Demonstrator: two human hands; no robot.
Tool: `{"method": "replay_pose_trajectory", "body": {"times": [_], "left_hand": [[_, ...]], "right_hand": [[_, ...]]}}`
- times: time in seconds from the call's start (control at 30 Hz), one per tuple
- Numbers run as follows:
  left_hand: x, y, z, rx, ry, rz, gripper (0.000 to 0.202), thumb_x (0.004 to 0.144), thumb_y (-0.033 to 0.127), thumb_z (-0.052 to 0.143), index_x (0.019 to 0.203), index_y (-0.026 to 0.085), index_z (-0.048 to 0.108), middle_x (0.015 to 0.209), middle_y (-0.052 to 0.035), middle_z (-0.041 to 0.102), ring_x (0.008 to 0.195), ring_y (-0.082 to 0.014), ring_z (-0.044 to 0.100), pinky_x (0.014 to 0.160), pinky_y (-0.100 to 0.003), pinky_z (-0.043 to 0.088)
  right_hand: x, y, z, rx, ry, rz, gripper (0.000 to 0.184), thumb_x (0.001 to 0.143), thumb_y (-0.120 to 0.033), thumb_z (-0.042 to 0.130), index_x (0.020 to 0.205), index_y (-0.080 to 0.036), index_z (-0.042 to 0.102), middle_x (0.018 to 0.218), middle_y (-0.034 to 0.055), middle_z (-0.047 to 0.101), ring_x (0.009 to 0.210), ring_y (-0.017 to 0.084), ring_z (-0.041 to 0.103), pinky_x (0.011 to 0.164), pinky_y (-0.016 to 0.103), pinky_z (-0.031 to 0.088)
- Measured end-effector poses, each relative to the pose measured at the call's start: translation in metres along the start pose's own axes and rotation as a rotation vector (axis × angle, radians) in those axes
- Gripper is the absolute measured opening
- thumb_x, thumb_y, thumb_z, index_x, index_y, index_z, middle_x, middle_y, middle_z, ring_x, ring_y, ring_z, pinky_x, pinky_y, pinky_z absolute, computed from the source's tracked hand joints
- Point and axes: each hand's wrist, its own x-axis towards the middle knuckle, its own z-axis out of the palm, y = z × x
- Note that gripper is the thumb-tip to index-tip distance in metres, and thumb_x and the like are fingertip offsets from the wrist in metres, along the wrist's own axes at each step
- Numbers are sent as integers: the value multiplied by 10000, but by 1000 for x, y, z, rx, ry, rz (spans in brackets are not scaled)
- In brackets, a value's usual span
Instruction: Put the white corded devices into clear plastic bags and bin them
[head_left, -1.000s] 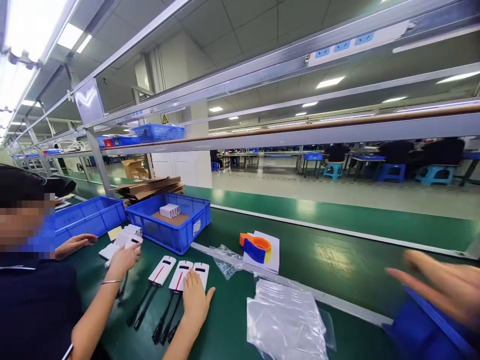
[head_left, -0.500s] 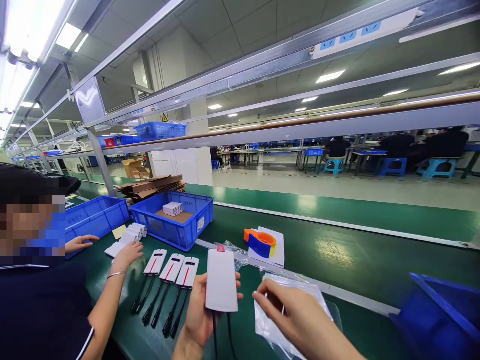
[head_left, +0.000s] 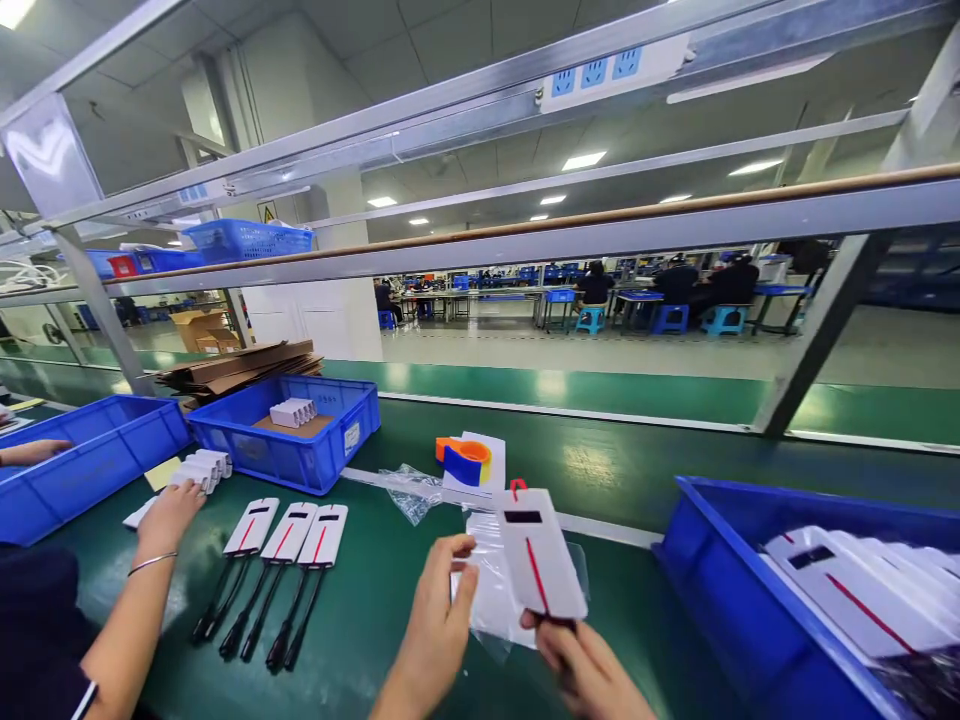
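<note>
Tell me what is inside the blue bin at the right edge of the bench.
The blue bin holds white cased devices with a red stripe and dark window, lying overlapped, some under clear plastic. Its near wall and the picture edge hide the lower layers and the count.

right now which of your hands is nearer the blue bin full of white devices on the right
Right. The right hand holds the white device beside the blue bin; the left hand is farther left.
</note>
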Motion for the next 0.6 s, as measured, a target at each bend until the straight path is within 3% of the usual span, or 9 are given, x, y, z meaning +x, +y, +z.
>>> {"method": "replay_pose_trajectory", "body": {"times": [0.07,0.17,0.27,0.4,0.5,0.6], "left_hand": [[14,-12,-11,350,-44,52,242,1019,278,451,1069,205,677,1107,-115,685,1056,-273,600,936,-390,447],[30,-34,-15,600,-146,66,192,965,197,494,968,225,684,1019,-86,701,1006,-274,595,884,-380,448],[43,-51,-1,706,-183,-6,43,867,252,682,872,210,680,968,-95,698,981,-306,596,856,-393,438],[67,-67,19,839,-214,-126,251,743,344,837,789,172,660,954,-137,693,1010,-354,602,849,-415,435],[83,-74,21,864,-301,-207,229,767,314,822,726,170,649,884,-93,706,910,-285,648,798,-378,471],[93,-75,15,866,-385,-234,199,870,324,741,797,155,666,882,-36,707,860,-206,662,807,-364,515]], "right_hand": [[7,-9,-18,121,36,21,449,768,-596,742,786,-155,658,576,-107,324,494,45,154,466,190,120],[16,-18,-38,189,65,-11,487,762,-637,743,780,-162,636,585,-118,259,514,51,97,448,185,93],[22,-15,-46,225,100,-24,506,752,-667,737,802,-175,625,593,-114,254,508,51,96,433,181,104],[24,-4,-49,230,125,-15,518,704,-661,775,778,-180,599,551,-116,285,484,43,106,418,190,91],[23,-1,-49,229,144,-22,517,716,-649,782,782,-169,599,551,-123,288,496,40,105,431,189,83],[23,0,-49,224,172,-36,486,753,-628,766,778,-176,588,566,-120,290,494,39,122,438,192,86]]}}
